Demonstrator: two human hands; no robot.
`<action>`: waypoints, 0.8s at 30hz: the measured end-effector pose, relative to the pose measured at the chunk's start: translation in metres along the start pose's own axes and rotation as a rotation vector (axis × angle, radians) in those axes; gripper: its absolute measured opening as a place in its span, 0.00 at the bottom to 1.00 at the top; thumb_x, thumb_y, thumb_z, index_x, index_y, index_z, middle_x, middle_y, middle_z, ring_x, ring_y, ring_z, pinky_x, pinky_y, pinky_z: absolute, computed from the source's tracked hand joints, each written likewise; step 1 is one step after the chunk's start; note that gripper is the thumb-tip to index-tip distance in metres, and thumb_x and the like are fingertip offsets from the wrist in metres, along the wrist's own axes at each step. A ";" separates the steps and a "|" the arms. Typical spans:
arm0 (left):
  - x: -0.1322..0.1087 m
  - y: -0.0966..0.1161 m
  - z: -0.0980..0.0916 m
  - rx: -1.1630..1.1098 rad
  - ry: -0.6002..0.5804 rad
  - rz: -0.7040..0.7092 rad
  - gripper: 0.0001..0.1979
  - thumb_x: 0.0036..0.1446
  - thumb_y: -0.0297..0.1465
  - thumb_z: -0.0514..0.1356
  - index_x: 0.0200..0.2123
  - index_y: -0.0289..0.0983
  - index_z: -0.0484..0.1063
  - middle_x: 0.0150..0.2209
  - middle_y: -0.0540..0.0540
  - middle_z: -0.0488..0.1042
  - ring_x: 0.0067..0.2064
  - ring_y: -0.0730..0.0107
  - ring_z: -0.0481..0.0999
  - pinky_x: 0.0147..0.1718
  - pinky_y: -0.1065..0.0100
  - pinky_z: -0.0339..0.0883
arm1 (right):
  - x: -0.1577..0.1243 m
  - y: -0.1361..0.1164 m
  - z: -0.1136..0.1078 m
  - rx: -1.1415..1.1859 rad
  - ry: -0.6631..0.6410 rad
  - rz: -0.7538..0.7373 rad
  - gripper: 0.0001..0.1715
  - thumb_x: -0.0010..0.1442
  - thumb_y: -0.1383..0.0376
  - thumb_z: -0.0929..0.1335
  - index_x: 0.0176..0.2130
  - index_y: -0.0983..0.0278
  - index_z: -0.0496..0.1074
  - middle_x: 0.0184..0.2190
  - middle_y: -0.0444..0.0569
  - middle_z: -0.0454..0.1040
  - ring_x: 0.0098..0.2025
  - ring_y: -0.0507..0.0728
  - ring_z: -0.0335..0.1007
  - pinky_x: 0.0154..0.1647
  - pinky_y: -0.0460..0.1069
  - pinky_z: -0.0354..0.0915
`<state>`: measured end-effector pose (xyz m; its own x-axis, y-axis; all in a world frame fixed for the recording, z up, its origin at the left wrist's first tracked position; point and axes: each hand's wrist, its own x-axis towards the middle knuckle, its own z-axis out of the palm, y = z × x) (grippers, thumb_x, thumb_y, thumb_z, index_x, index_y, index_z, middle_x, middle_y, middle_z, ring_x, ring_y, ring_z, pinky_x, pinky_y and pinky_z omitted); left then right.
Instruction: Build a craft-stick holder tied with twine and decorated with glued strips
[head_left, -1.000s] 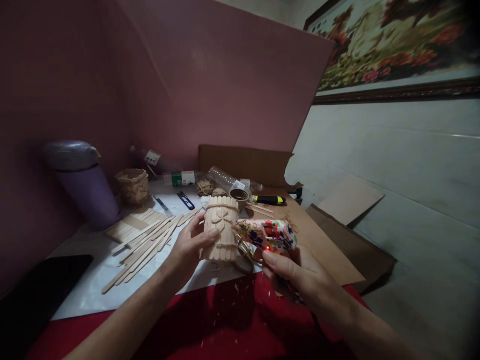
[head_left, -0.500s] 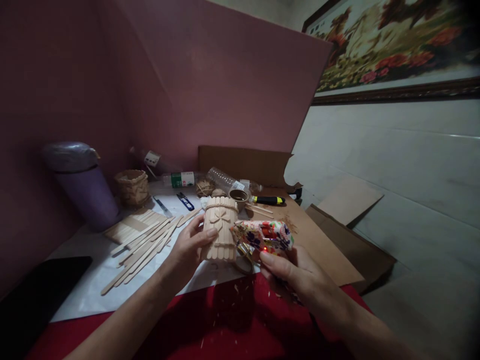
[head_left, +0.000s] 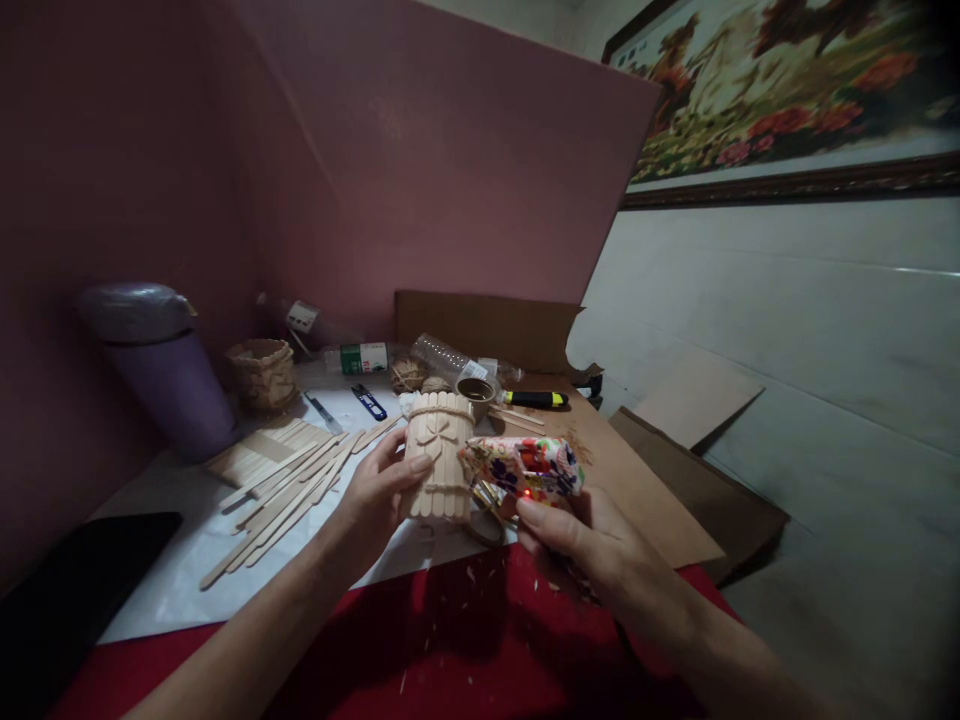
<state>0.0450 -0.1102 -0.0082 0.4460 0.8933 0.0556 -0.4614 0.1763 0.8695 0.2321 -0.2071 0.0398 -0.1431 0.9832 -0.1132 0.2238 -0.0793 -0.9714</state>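
Plainly, both hands were occupied; the person's left hand (head_left: 379, 490) gripped a small holder made of wooden sticks (head_left: 442, 490) by its left side, the thumb laid across the front and the other fingers partly hidden behind; the right hand (head_left: 581, 535) was closed round the handle of a floral-patterned glue gun (head_left: 529, 466), its thumb just beside a small glowing red light. The holder was near the middle of the view, roughly upright, with cord round its upper and lower parts and a petal-shaped ornament (head_left: 439, 432) on its front; the gun's tip pointed at its right side, though whether the two touched could not be told. To the left, loose craft sticks (head_left: 300, 490) were fanned over a white sheet (head_left: 172, 580); beyond them lay blue-handled snips (head_left: 369, 402) and a slim knife (head_left: 322, 412), with a woven basket (head_left: 262, 378) farther left; a black-and-yellow cutter (head_left: 535, 399) rested near the back, on brown cardboard (head_left: 645, 500); small pale scraps dotted the red cloth (head_left: 450, 650) below the hands.
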 end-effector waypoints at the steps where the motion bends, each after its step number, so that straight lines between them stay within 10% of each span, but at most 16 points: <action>1: 0.000 0.001 0.001 -0.004 0.005 0.000 0.24 0.49 0.31 0.63 0.51 0.37 0.66 0.49 0.40 0.73 0.46 0.56 0.75 0.38 0.64 0.71 | 0.000 0.000 0.000 0.000 0.002 -0.001 0.27 0.59 0.47 0.63 0.22 0.65 0.62 0.16 0.40 0.57 0.18 0.46 0.49 0.16 0.43 0.46; 24: -0.005 0.010 0.005 -0.026 0.075 -0.080 0.20 0.49 0.30 0.62 0.47 0.39 0.68 0.43 0.45 0.76 0.39 0.65 0.75 0.31 0.70 0.69 | 0.004 0.005 -0.012 0.050 0.083 -0.097 0.27 0.58 0.46 0.63 0.22 0.65 0.63 0.19 0.42 0.60 0.17 0.46 0.52 0.16 0.44 0.49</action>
<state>0.0422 -0.1153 0.0029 0.4245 0.9040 -0.0513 -0.4464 0.2583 0.8567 0.2436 -0.2012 0.0370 -0.0810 0.9967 -0.0028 0.1644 0.0106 -0.9863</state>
